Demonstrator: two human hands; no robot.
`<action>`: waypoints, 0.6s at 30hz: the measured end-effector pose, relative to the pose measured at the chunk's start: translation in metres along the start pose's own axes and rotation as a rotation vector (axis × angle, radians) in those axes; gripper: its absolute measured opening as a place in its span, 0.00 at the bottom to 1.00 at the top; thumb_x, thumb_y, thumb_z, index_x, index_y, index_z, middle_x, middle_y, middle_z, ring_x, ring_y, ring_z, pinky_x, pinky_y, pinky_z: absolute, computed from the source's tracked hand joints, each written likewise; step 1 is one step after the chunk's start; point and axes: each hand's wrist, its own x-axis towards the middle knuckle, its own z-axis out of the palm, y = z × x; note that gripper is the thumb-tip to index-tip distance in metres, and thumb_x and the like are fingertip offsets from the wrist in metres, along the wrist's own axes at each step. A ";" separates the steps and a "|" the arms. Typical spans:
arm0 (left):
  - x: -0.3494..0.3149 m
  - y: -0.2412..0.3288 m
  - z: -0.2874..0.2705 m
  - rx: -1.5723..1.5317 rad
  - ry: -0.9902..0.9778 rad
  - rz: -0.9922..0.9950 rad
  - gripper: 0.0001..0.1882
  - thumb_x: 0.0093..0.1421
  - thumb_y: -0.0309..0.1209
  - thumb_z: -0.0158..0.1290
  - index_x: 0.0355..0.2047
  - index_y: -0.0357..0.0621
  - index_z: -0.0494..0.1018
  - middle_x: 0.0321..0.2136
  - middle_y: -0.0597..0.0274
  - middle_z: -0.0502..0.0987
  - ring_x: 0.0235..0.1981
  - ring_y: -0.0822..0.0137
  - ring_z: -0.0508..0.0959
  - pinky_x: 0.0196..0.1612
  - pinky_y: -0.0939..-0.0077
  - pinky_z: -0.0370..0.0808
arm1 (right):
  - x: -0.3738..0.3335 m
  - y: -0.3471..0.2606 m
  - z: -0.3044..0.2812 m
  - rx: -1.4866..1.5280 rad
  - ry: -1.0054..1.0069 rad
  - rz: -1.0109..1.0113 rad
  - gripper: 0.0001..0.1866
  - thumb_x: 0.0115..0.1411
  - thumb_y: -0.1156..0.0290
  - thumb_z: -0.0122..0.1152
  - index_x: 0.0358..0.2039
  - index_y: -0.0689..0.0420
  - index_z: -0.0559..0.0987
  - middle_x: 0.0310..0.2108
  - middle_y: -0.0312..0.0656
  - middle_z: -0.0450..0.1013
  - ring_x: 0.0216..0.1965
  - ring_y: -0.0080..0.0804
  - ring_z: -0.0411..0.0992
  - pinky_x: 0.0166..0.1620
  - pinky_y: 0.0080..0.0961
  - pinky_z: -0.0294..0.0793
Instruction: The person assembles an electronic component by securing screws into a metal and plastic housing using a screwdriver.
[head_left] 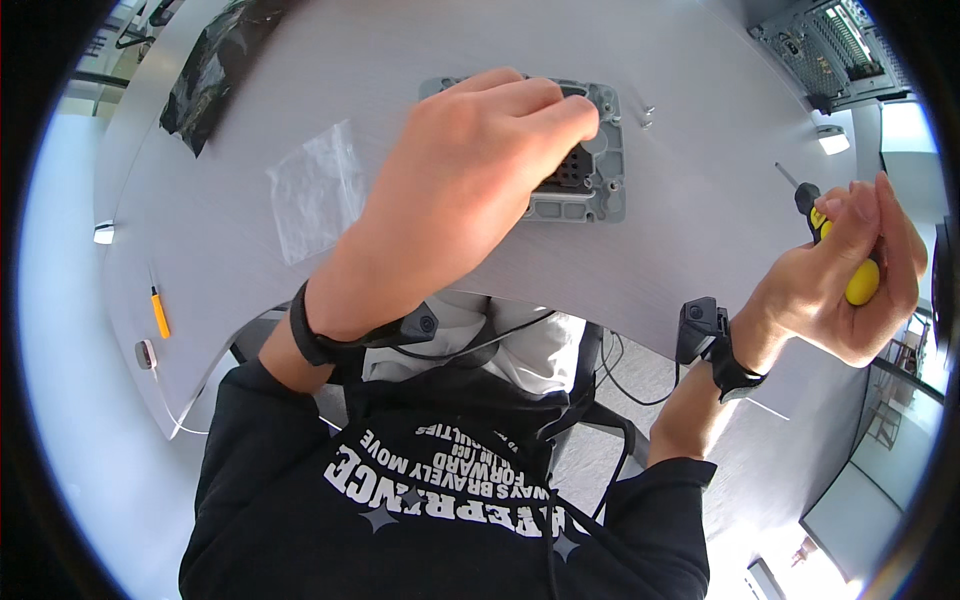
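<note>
A grey metal housing (608, 165) with a dark perforated part (572, 170) in its middle lies on the table in front of me. My left hand (490, 140) is over its left and upper portion, fingers bent down and together; the back of the hand hides the fingertips and whatever they may hold. Off to the right, above the table's edge, my right hand (845, 270) is closed around a screwdriver (862, 282) with a yellow and black handle. Its thin shaft points away from me, to the upper left. Two small screws (647, 118) lie just right of the housing.
A clear plastic bag (318, 190) lies left of the housing, with a crumpled black bag (215, 75) beyond it. An orange-handled screwdriver (159, 312) is at the far left, near a small corded device (146, 354). An opened metal chassis (835, 50) stands at the far right.
</note>
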 end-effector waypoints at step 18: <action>0.016 0.014 -0.005 0.160 -0.293 0.076 0.13 0.48 0.16 0.55 0.35 0.39 0.77 0.30 0.61 0.79 0.33 0.59 0.76 0.34 0.70 0.73 | 0.010 0.004 0.007 -0.048 0.132 -0.165 0.15 0.66 0.62 0.55 0.39 0.64 0.71 0.25 0.51 0.75 0.14 0.20 0.62 0.14 0.17 0.65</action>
